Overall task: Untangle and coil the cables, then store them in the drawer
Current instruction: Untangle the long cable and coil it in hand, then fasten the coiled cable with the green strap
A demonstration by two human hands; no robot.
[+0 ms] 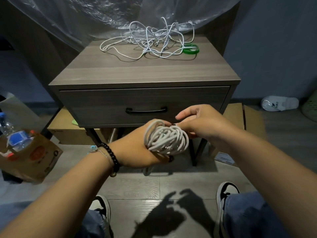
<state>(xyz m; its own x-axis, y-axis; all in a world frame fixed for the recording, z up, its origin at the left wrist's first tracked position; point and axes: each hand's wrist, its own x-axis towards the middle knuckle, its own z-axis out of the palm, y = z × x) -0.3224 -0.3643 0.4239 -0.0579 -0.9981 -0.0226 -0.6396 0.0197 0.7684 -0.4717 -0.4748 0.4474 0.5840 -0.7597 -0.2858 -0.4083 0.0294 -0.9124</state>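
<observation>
My left hand [135, 148] holds a coiled white cable [167, 139], wound in several loops around its fingers, below and in front of the drawer. My right hand [200, 121] reaches to the coil's far right side and pinches the cable there, its index finger stretched out. The drawer [103, 103] of the grey nightstand is closed, with a black handle [146, 109]. On the nightstand top lies a tangle of white cables [149, 42], partly over a green tape roll [190, 48].
Cardboard boxes [68, 129] sit under and beside the nightstand. A box with a water bottle [12, 133] stands at the left on the floor. A white shoe [279, 103] lies at the right. My own shoes [226, 193] and knees are at the bottom.
</observation>
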